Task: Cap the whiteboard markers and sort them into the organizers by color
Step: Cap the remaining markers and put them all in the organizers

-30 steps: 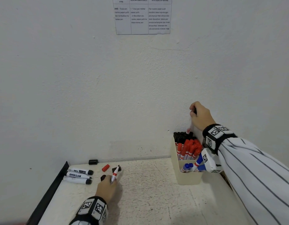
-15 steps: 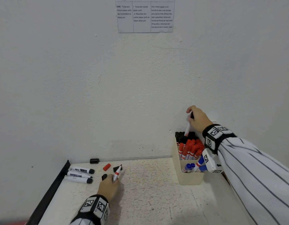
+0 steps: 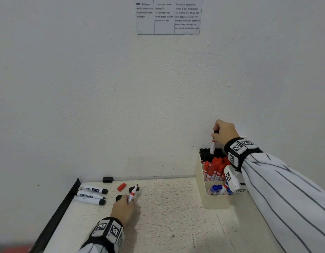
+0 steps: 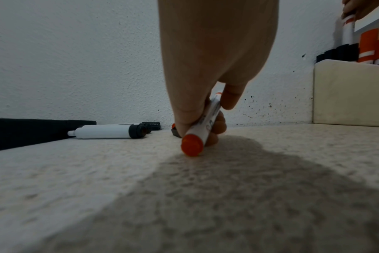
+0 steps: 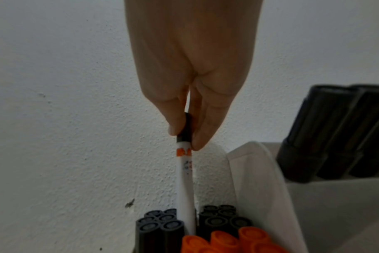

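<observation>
My right hand pinches the black cap end of a white marker and holds it upright among the black-capped markers at the back of the cream organizer. The marker's lower end is down between those black caps. My left hand grips an uncapped red marker, tip pointing away; its red butt end is by the tabletop. A loose red cap and black caps lie just beyond the left hand.
Three black whiteboard markers lie at the table's left beside a black edge strip. Another black cap sits against the wall. The organizer also holds red markers in the middle and blue ones in front.
My right hand has come down with the black-capped marker, so its lower end now sits deeper among the black markers. The left hand and its red marker have hardly moved.
</observation>
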`<action>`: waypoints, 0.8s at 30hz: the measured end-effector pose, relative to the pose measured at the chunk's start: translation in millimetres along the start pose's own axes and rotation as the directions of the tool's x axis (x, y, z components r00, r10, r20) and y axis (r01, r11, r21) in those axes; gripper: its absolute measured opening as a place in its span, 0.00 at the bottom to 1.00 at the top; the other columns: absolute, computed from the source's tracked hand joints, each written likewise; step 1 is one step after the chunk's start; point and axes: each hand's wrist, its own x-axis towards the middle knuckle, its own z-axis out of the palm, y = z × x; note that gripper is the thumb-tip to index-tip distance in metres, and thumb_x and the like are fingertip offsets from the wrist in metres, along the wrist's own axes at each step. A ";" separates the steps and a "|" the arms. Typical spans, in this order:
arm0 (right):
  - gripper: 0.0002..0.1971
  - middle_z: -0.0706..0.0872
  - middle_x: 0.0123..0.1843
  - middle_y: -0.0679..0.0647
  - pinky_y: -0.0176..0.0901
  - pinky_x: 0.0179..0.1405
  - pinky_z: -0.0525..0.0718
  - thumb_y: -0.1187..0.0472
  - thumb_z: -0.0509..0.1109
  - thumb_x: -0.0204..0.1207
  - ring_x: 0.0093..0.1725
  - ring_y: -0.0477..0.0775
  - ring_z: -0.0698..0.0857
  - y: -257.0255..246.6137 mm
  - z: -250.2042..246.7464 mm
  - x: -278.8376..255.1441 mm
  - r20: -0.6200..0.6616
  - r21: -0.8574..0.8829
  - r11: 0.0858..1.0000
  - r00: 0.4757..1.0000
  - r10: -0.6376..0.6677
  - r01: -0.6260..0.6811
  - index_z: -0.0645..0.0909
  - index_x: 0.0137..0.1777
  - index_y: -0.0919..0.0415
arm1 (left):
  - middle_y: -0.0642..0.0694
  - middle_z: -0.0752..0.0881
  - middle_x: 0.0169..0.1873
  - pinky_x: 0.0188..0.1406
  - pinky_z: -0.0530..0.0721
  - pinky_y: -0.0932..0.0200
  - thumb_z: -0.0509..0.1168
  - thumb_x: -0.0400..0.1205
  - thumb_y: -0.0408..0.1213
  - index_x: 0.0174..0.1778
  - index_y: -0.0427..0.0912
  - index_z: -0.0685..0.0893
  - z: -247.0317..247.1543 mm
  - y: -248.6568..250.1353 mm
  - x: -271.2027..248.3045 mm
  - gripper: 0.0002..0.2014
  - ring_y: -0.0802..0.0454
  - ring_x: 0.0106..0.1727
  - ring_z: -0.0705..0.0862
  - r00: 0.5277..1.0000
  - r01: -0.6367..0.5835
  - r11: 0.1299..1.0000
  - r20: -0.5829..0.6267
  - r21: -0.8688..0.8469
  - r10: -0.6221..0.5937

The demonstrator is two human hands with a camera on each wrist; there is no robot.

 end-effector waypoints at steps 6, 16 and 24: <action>0.08 0.82 0.51 0.68 0.38 0.33 0.74 0.73 0.69 0.73 0.40 0.56 0.78 2.8 1.4 1.6 0.003 0.044 0.998 0.999 0.049 -0.050 0.73 0.44 0.62 | 0.49 0.78 0.37 0.30 0.69 0.68 0.55 0.85 0.35 0.37 0.49 0.71 -0.3 0.9 0.3 0.10 0.57 0.35 0.75 1.000 -0.003 1.000 -0.001 -0.003 0.003; 0.10 0.82 0.56 0.68 0.43 0.47 0.79 0.73 0.65 0.75 0.50 0.62 0.83 1.0 0.8 4.1 0.072 0.023 0.997 0.995 0.076 -0.078 0.78 0.56 0.68 | 0.49 0.79 0.37 0.30 0.70 0.68 0.55 0.85 0.36 0.40 0.47 0.73 -0.9 2.3 -0.6 0.08 0.57 0.35 0.75 1.000 0.012 1.000 0.013 -0.001 -0.012; 0.12 0.84 0.52 0.66 0.43 0.50 0.82 0.67 0.68 0.77 0.47 0.61 0.85 -17.0 -22.7 3.0 -0.145 0.278 0.955 0.987 -0.067 0.105 0.76 0.59 0.68 | 0.51 0.76 0.34 0.28 0.67 0.70 0.54 0.86 0.36 0.42 0.44 0.73 -1.8 3.5 -1.7 0.07 0.59 0.34 0.73 1.000 -0.007 0.999 0.001 0.054 0.007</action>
